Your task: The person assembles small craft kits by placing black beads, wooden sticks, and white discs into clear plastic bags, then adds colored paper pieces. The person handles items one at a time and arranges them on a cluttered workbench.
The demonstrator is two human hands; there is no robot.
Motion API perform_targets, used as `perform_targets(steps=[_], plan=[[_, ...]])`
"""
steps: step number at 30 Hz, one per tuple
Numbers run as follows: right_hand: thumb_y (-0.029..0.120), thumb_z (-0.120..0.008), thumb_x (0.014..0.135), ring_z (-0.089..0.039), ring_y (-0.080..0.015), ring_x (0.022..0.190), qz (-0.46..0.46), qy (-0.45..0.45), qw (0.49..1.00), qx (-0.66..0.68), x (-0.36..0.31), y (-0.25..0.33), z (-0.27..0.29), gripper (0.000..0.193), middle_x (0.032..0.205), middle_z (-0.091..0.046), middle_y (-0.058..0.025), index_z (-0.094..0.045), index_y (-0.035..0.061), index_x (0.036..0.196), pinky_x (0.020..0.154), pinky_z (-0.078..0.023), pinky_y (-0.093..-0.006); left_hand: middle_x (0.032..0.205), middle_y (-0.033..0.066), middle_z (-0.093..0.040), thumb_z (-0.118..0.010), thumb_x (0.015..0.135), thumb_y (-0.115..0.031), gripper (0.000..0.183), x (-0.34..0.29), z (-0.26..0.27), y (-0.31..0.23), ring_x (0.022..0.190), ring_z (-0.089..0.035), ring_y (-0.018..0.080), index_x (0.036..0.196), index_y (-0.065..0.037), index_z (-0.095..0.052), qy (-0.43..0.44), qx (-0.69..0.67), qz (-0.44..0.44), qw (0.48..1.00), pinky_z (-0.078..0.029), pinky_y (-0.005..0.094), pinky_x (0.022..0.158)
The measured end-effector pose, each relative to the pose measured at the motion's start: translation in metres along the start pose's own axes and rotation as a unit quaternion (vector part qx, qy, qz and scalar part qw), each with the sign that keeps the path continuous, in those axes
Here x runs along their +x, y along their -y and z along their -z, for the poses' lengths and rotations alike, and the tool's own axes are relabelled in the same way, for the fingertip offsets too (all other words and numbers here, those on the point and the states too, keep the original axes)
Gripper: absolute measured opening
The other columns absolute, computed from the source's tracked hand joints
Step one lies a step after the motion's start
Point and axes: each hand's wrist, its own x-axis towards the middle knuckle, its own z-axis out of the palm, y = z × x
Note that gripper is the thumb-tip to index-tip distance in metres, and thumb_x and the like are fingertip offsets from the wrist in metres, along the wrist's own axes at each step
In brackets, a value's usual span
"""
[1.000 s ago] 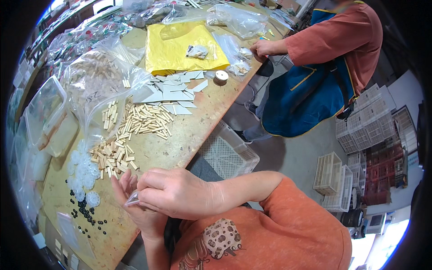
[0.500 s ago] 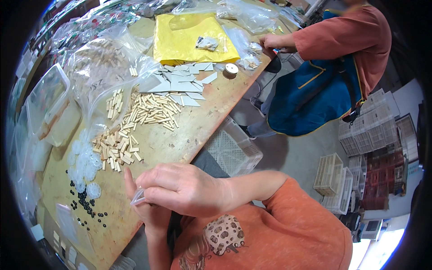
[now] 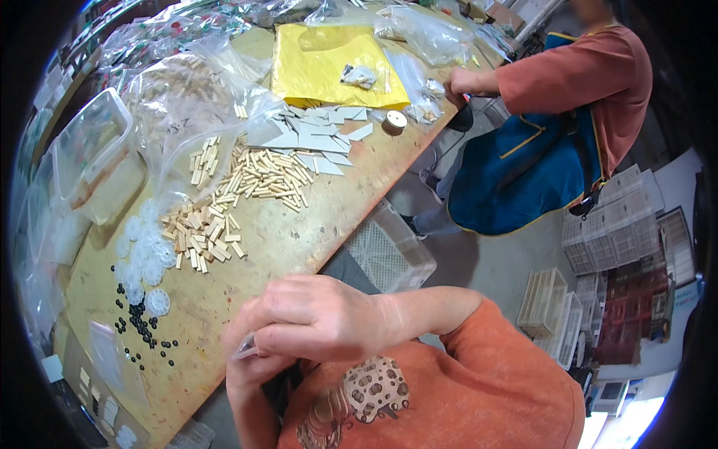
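Note:
In front of my chest my two hands are close together at the table's edge. My right hand (image 3: 310, 318) is closed, pinching what looks like a small clear plastic bag (image 3: 245, 346). Just under it my left hand (image 3: 250, 367) is closed at the same bag; the right hand covers many of its fingers. Nearest on the table lie small wooden blocks (image 3: 206, 238), with round wooden pegs (image 3: 269, 178) beyond them. To the left are clear plastic discs (image 3: 146, 254), small black beads (image 3: 142, 329) and a flat clear bag (image 3: 106, 348).
Farther back are grey flat pieces (image 3: 318, 135), a thread spool (image 3: 394, 122), a yellow bag (image 3: 340, 67) and a large clear bag of wooden pieces (image 3: 176, 97). A clear tub (image 3: 97, 172) stands left. A co-worker (image 3: 576, 82) stands right, above a white crate (image 3: 389, 251).
My hands have drawn closer together, and the left fingers that stuck up are now folded behind the right hand. The table has shifted slightly in view.

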Motion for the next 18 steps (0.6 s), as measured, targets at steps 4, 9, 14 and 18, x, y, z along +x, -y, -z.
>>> perform_targets(steps=[4, 9, 14, 18], plan=[[0.015, -0.067, 0.08, -0.065, -0.0264, 0.093, 0.016, 0.041, 0.999, -0.008, -0.002, -0.001, 0.002, 0.017, 0.1, -0.064, -0.0056, -0.064, 0.0066, 0.094, 0.076, -0.053, -0.0383, 0.117, 0.0086, -0.067, -0.084, 0.079, -0.018, 0.048, 0.001, -0.02, -0.017, 0.107, -0.062, 0.016, 0.119, 0.0, -0.064, -0.083, -0.158, 0.063, 0.982, -0.05, 0.0338, 0.09], [0.014, -0.066, 0.081, -0.064, -0.0265, 0.095, -0.002, 0.038, 0.999, 0.001, -0.007, -0.005, 0.005, 0.015, 0.101, -0.065, -0.0063, -0.063, 0.0059, 0.094, 0.078, -0.053, -0.0393, 0.116, 0.0094, -0.067, -0.081, 0.081, -0.009, 0.048, 0.005, -0.023, -0.021, 0.104, -0.063, 0.0159, 0.124, 0.002, -0.063, -0.087, -0.071, 0.08, 0.99, -0.05, 0.0329, 0.089], [0.014, -0.068, 0.081, -0.065, -0.0278, 0.09, -0.015, 0.026, 1.0, -0.005, -0.014, -0.007, 0.008, 0.015, 0.099, -0.065, -0.0077, -0.063, 0.0054, 0.092, 0.076, -0.054, -0.039, 0.121, 0.0108, -0.066, -0.082, 0.082, -0.01, 0.057, -0.004, -0.015, -0.003, 0.109, -0.062, 0.0162, 0.132, 0.002, -0.058, 0.002, 0.002, 0.083, 0.997, -0.05, 0.0339, 0.091], [0.013, -0.071, 0.08, -0.065, -0.0282, 0.083, -0.032, -0.007, 0.999, 0.006, -0.012, -0.01, 0.009, 0.013, 0.092, -0.064, -0.0078, -0.063, 0.0064, 0.089, 0.071, -0.054, -0.0382, 0.125, 0.0109, -0.065, -0.081, 0.083, -0.01, 0.06, -0.003, -0.018, -0.005, 0.111, -0.062, 0.0169, 0.136, 0.002, -0.056, 0.0, -0.049, 0.136, 0.99, -0.051, 0.0348, 0.094]])
